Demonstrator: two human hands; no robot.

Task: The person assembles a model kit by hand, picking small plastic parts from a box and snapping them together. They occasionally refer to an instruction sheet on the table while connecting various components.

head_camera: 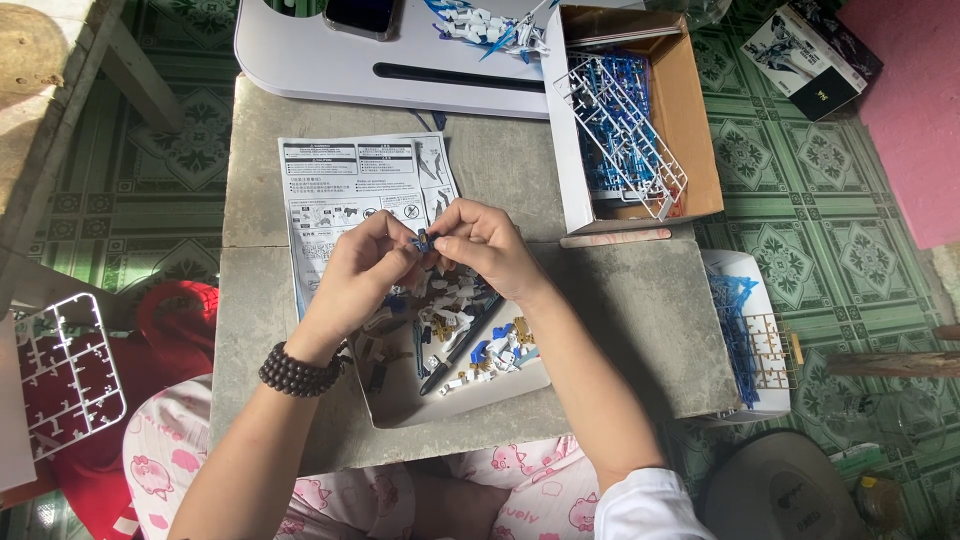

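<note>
Small blue part (423,240) pinched between left hand (362,268) and right hand (487,245) fingertips.

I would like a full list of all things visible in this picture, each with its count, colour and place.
small part: one, blue, pinched between both hands
instruction sheet: one, white with black print, on the grey table
tray: one, white, on the table's near edge, holding many white, blue and gold parts
box: one, brown cardboard, far right of the table, holding blue and white part frames
lap desk: one, white, at the far edge
phone: one, dark, on the lap desk
part frame: one, white, far left
bracelet: one, dark beads, left wrist
left hand: grip on the small part
right hand: grip on the small part
</note>
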